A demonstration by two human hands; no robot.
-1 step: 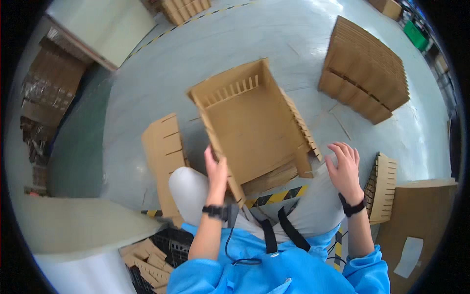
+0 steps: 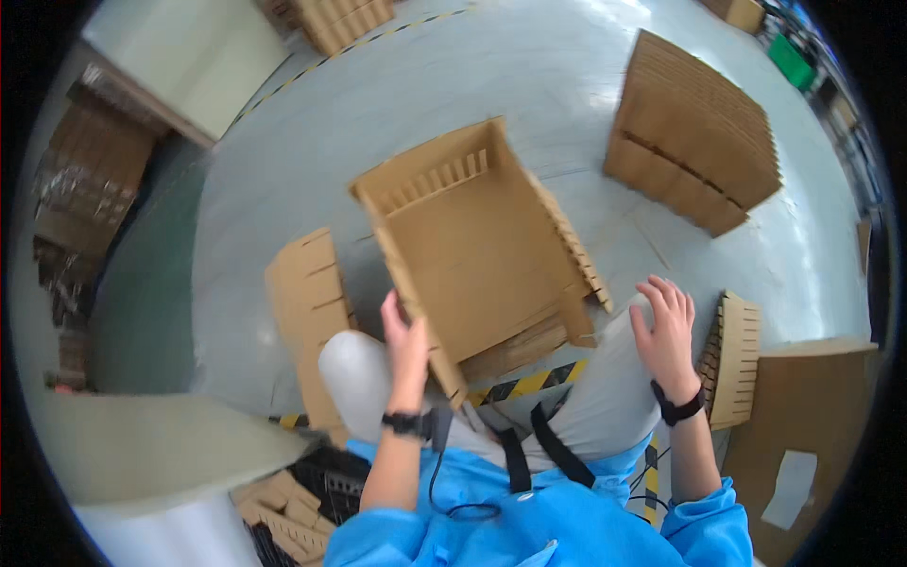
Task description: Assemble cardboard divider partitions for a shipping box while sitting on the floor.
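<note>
An open cardboard box [image 2: 482, 260] sits on the floor in front of my knees, with slots cut along its far wall. My left hand [image 2: 406, 345] is closed on the box's left wall, near its front end, thumb on the inner side. The near side of the box is folded down or unfinished, with a flap [image 2: 574, 319] upright at its right corner. My right hand [image 2: 664, 326] is off the box, above my right knee, with fingers loosely spread and nothing in them. A slotted cardboard sheet [image 2: 312, 293] lies left of the box.
A tall stack of folded cardboard [image 2: 694, 132] stands at the far right. Slotted cardboard pieces [image 2: 735, 359] lean beside a large carton [image 2: 812, 425] at my right. Cardboard pieces [image 2: 283, 510] lie in a dark crate [image 2: 335, 487] at lower left. Yellow-black tape [image 2: 529, 381] crosses the floor.
</note>
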